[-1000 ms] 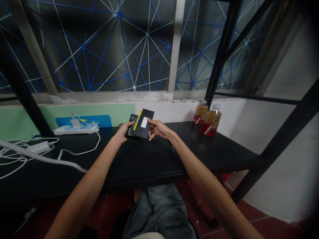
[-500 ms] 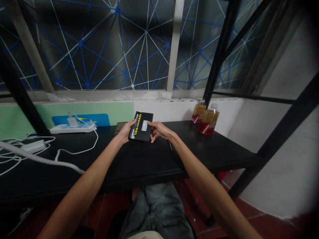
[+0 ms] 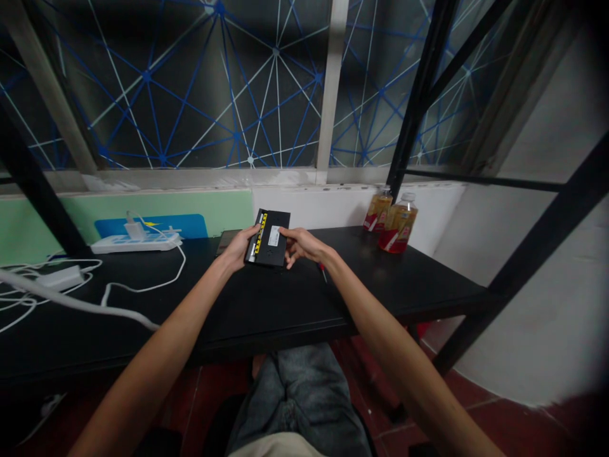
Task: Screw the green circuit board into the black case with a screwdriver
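Observation:
Both hands hold a flat black rectangular device (image 3: 269, 254) above the desk, tilted toward me. It bears a white label on its face and a yellow-and-black strip along its left side; its exact kind I cannot make out. My left hand (image 3: 234, 249) grips the left edge, thumb on top. On the right edge, my right hand (image 3: 304, 245) pinches it with the thumb near the label and the other fingers curled below. Close to my right wrist lies a thin tool with a red end (image 3: 323, 270), partly hidden. Behind my left hand rests a dark flat object (image 3: 228, 240).
The black desk (image 3: 280, 304) runs along a wall under a window. At left are a white power strip (image 3: 137, 243), a white adapter (image 3: 61, 279) and tangled white cables. Two drink bottles (image 3: 398, 225) stand at the right, near black metal frame bars (image 3: 528, 254).
The view has shifted slightly. Both hands keep the same hold on the black device, and its position between them looks almost unchanged.

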Action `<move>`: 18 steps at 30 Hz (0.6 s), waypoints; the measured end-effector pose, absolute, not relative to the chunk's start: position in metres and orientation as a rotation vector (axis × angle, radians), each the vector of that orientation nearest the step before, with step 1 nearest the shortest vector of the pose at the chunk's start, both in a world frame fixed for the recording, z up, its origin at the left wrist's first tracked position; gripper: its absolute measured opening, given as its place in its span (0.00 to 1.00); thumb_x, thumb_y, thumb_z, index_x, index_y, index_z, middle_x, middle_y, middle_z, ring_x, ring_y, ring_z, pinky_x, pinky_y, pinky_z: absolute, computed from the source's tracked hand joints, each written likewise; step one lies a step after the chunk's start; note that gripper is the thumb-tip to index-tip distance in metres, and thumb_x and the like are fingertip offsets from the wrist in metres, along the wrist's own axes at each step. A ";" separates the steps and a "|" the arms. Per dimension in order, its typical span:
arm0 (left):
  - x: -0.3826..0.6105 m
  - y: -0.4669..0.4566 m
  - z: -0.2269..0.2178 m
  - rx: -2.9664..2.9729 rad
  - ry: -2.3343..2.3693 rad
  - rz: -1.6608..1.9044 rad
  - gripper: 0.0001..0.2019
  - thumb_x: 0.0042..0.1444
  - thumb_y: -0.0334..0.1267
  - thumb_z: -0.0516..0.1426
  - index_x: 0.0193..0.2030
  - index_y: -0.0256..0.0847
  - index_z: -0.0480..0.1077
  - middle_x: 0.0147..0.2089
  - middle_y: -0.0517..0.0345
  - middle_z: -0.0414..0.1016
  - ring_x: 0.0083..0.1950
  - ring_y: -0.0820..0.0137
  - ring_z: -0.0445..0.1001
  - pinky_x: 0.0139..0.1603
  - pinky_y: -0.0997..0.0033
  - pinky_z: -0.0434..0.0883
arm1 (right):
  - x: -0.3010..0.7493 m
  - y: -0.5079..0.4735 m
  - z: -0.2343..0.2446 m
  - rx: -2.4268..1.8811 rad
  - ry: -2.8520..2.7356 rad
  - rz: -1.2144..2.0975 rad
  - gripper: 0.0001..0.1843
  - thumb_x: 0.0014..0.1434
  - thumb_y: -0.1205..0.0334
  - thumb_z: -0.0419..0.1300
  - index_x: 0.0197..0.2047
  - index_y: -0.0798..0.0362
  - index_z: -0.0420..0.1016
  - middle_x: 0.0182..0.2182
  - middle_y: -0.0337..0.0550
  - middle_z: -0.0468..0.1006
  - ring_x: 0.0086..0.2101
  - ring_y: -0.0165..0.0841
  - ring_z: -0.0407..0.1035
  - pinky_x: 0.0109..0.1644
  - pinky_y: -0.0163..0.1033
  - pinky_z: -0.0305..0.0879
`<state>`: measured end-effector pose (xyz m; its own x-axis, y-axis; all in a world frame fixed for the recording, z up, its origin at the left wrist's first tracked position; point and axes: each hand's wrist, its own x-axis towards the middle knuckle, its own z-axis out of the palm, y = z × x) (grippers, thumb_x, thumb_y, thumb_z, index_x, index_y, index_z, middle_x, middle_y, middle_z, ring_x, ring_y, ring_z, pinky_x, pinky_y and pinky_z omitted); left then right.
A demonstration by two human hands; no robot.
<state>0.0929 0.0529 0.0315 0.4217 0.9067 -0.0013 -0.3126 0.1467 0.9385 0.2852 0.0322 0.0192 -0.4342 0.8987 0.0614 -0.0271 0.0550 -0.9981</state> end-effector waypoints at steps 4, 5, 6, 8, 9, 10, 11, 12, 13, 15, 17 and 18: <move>0.094 0.050 0.035 1.068 0.698 0.962 0.14 0.66 0.37 0.51 0.47 0.29 0.74 0.31 0.48 0.81 0.27 0.66 0.79 0.31 0.69 0.76 | 0.286 0.031 0.021 -0.877 -1.533 1.502 0.23 0.67 0.47 0.50 0.33 0.59 0.70 0.19 0.44 0.73 0.19 0.32 0.68 0.26 0.43 0.76; 0.094 0.049 0.036 1.069 0.699 0.960 0.15 0.67 0.37 0.50 0.46 0.29 0.74 0.31 0.48 0.81 0.27 0.66 0.79 0.31 0.68 0.76 | 0.287 0.031 0.021 -0.868 -1.528 1.501 0.23 0.68 0.48 0.49 0.33 0.59 0.70 0.19 0.44 0.73 0.19 0.32 0.68 0.26 0.43 0.76; 0.094 0.049 0.036 1.070 0.699 0.960 0.15 0.67 0.37 0.49 0.46 0.29 0.74 0.31 0.48 0.81 0.26 0.66 0.79 0.31 0.69 0.76 | 0.287 0.031 0.021 -0.865 -1.523 1.499 0.23 0.68 0.49 0.48 0.33 0.59 0.70 0.19 0.44 0.73 0.19 0.32 0.68 0.26 0.44 0.76; 0.094 0.048 0.037 1.074 0.698 0.960 0.15 0.67 0.37 0.49 0.44 0.29 0.74 0.31 0.48 0.81 0.26 0.67 0.79 0.31 0.69 0.76 | 0.287 0.031 0.021 -0.875 -1.520 1.492 0.22 0.68 0.49 0.48 0.33 0.59 0.70 0.19 0.44 0.73 0.19 0.32 0.68 0.26 0.44 0.76; 0.094 0.049 0.036 1.077 0.698 0.960 0.15 0.67 0.37 0.49 0.43 0.30 0.74 0.30 0.48 0.81 0.26 0.67 0.79 0.31 0.69 0.76 | 0.287 0.031 0.020 -0.885 -1.524 1.488 0.22 0.68 0.49 0.49 0.34 0.59 0.70 0.19 0.44 0.73 0.19 0.32 0.68 0.26 0.44 0.76; 0.094 0.049 0.036 1.081 0.697 0.961 0.14 0.66 0.37 0.50 0.43 0.30 0.74 0.30 0.48 0.81 0.26 0.67 0.78 0.31 0.69 0.76 | 0.286 0.032 0.019 -0.895 -1.531 1.485 0.22 0.68 0.49 0.49 0.34 0.59 0.70 0.19 0.44 0.73 0.19 0.32 0.68 0.26 0.45 0.76; 0.094 0.050 0.035 1.086 0.697 0.962 0.14 0.66 0.37 0.51 0.43 0.30 0.74 0.30 0.49 0.81 0.26 0.67 0.78 0.30 0.69 0.76 | 0.285 0.032 0.018 -0.900 -1.538 1.483 0.22 0.68 0.49 0.49 0.34 0.59 0.70 0.19 0.44 0.73 0.19 0.32 0.68 0.26 0.45 0.76; 0.094 0.050 0.035 1.091 0.696 0.965 0.13 0.65 0.38 0.52 0.43 0.31 0.74 0.30 0.49 0.81 0.25 0.67 0.78 0.30 0.69 0.76 | 0.285 0.033 0.017 -0.901 -1.543 1.482 0.22 0.68 0.49 0.49 0.34 0.59 0.70 0.19 0.44 0.73 0.18 0.32 0.68 0.25 0.45 0.76; 0.094 0.051 0.034 1.098 0.696 0.968 0.12 0.65 0.38 0.53 0.43 0.31 0.74 0.29 0.50 0.80 0.25 0.67 0.78 0.29 0.70 0.76 | 0.284 0.033 0.017 -0.898 -1.545 1.480 0.22 0.68 0.50 0.49 0.33 0.60 0.70 0.19 0.44 0.73 0.18 0.32 0.68 0.25 0.45 0.76; 0.094 0.052 0.033 1.115 0.695 0.977 0.11 0.64 0.38 0.54 0.43 0.32 0.74 0.29 0.51 0.80 0.25 0.67 0.78 0.28 0.70 0.76 | 0.283 0.033 0.015 -0.890 -1.540 1.473 0.21 0.67 0.50 0.50 0.33 0.60 0.70 0.20 0.45 0.73 0.18 0.33 0.68 0.25 0.45 0.76; 0.094 0.052 0.032 1.135 0.695 0.988 0.11 0.64 0.38 0.55 0.43 0.32 0.74 0.29 0.51 0.80 0.25 0.67 0.78 0.28 0.70 0.75 | 0.282 0.033 0.015 -0.882 -1.534 1.465 0.21 0.67 0.51 0.50 0.34 0.60 0.70 0.20 0.45 0.73 0.18 0.33 0.68 0.24 0.46 0.76; 0.095 0.053 0.031 1.147 0.695 0.994 0.10 0.63 0.37 0.55 0.43 0.33 0.74 0.29 0.52 0.80 0.25 0.67 0.78 0.28 0.70 0.75 | 0.281 0.033 0.014 -0.878 -1.536 1.462 0.21 0.67 0.50 0.50 0.34 0.60 0.70 0.20 0.45 0.73 0.18 0.33 0.69 0.24 0.46 0.76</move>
